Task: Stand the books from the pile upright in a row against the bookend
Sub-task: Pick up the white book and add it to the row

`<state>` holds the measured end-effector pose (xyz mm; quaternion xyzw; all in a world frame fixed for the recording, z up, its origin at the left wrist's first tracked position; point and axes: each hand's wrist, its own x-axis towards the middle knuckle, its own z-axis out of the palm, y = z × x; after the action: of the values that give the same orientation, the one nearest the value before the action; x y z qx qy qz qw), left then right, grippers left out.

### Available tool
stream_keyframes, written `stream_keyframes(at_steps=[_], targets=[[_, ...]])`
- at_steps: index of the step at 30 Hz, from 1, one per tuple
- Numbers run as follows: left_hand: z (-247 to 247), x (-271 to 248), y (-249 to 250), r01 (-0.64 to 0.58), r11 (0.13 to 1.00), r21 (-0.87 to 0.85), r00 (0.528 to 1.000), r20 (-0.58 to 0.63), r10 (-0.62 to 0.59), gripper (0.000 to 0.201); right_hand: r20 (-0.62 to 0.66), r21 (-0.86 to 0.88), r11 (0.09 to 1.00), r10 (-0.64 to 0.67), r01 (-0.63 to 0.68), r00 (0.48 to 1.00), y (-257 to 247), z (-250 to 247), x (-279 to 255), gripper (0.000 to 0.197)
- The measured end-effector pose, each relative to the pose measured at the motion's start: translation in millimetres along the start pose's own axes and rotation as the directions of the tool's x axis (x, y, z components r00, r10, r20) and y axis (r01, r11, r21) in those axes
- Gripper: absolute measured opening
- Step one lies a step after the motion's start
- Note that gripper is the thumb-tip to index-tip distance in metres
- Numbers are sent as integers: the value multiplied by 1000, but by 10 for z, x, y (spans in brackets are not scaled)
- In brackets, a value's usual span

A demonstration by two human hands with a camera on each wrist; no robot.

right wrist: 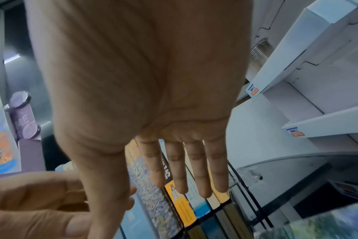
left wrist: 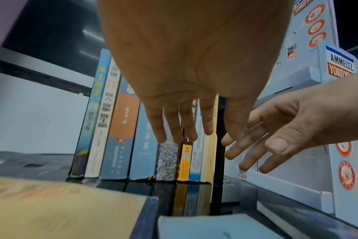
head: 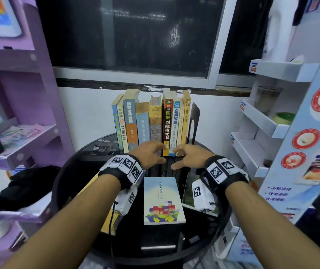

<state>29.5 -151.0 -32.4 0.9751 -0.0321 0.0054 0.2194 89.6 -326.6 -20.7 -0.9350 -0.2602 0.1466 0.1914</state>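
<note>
Several books [head: 151,121] stand upright in a row at the back of the round black table [head: 62,183], the rightmost against a black bookend [head: 193,121]. My left hand [head: 153,152] and right hand [head: 184,155] hover side by side at the foot of the row, fingers straight, holding nothing. Whether the fingertips touch the spines I cannot tell. The left wrist view shows the left fingers [left wrist: 174,126] in front of the spines [left wrist: 123,129]; the right wrist view shows the right fingers [right wrist: 196,169] likewise. A pale blue book [head: 163,200] lies flat between my forearms, a yellow one [head: 106,212] under the left wrist, a green one [head: 189,191] under the right.
A purple shelf unit [head: 19,133] stands close on the left and a white display rack [head: 256,136] close on the right. A dark window and white wall are behind the row. Small dark bits [head: 101,146] lie on the table left of the books.
</note>
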Motion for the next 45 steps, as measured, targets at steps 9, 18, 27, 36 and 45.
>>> stream_keyframes(at_steps=[9, 18, 27, 36, 45], targets=[[297, -176, -120, 108, 994, 18, 961, 252, -109, 56, 120, -69, 997, 34, -26, 992, -12, 355, -53, 75], [360, -213, -71, 102, 974, 200, 915, 366, -171, 85, 175, -213, 977, 67, -28, 982, -29, 528, -43, 91], [365, -195, -90, 58, 966, 254, 932, 333, -143, 88, 100, -268, 963, -13, 40, 995, -35, 568, -42, 79], [289, -205, -181, 31, 984, 177, 974, 217, -70, 67, 78, -41, 994, -101, 104, 992, -85, 467, -97, 69], [116, -192, -192, 99, 975, -200, 988, 136, -72, 41, 82, 250, 963, -120, 96, 989, -117, 238, -193, 61]])
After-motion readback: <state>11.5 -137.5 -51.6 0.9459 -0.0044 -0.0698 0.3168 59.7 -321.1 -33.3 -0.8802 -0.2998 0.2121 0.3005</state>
